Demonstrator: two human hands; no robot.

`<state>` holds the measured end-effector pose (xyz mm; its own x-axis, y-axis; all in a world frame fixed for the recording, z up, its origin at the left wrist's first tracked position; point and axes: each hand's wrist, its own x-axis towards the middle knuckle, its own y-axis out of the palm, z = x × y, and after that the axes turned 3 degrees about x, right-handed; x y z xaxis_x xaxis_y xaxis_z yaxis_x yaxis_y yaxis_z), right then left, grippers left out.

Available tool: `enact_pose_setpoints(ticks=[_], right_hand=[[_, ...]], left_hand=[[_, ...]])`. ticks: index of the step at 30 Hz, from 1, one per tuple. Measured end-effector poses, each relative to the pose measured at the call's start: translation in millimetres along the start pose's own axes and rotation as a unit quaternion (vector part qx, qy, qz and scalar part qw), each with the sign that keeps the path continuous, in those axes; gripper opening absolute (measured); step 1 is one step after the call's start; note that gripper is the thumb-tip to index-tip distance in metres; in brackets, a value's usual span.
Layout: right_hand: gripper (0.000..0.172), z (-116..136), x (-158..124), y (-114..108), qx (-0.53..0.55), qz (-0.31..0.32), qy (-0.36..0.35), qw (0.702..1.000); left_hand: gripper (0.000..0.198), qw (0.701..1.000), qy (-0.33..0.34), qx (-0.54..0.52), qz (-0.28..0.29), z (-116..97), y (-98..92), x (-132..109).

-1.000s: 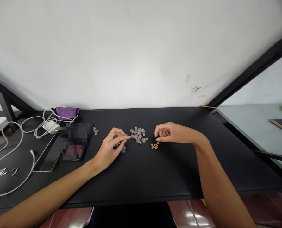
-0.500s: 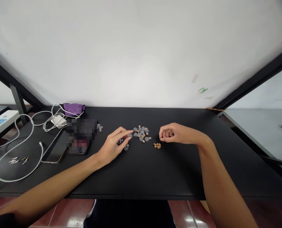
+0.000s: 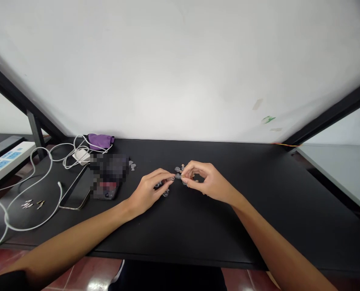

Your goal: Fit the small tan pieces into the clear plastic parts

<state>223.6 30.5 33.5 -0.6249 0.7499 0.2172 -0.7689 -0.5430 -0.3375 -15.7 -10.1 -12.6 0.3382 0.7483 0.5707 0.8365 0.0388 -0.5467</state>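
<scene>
My left hand point(image 3: 151, 189) pinches a small clear glass piece point(image 3: 171, 178) between thumb and fingers, left of the pile. My right hand point(image 3: 202, 180) has thumb and index finger pressed together over the pile, close to my left fingertips; what they grip, if anything, is too small to make out. Clear glass pieces with small corks point(image 3: 177, 169) lie under and beside my right fingers, mostly hidden. A loose clear piece point(image 3: 165, 193) rests on the black table below my left fingers.
Small clear pieces point(image 3: 133, 166) lie further left. Beyond them are phones point(image 3: 75, 194), a white cable point(image 3: 31, 229), a purple pouch point(image 3: 100, 141), small metallic bits point(image 3: 27, 204) and a power strip point(image 3: 8, 161). A white wall point(image 3: 180, 81) stands behind the black table point(image 3: 180, 234).
My right hand has moved left over the pile, close to my left hand, and now covers most pieces. My left hand keeps its pinch. The whole view has shifted slightly.
</scene>
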Motion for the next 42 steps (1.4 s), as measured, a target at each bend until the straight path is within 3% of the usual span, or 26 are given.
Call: enact_pose_setpoints(ticks=[16,30,42], right_hand=[[0.017,-2.7,0.9,14.8,-0.025,0.006,-0.008,1.0],[0.016,-1.8,0.6,12.3,-0.066,0.01,-0.006,0.998],[0.02,-9.0,0.0,15.5,0.038,0.023,0.051,0.998]], left_hand=[[0.023,0.999,0.046,-0.012,0.011,2.6,1.3,-2.2],[0.017,0.998,0.042,-0.017,-0.046,0.2,-2.6,-0.7],[0.013,0.997,0.048,-0.018,-0.058,-3.2,-1.4,-1.3]])
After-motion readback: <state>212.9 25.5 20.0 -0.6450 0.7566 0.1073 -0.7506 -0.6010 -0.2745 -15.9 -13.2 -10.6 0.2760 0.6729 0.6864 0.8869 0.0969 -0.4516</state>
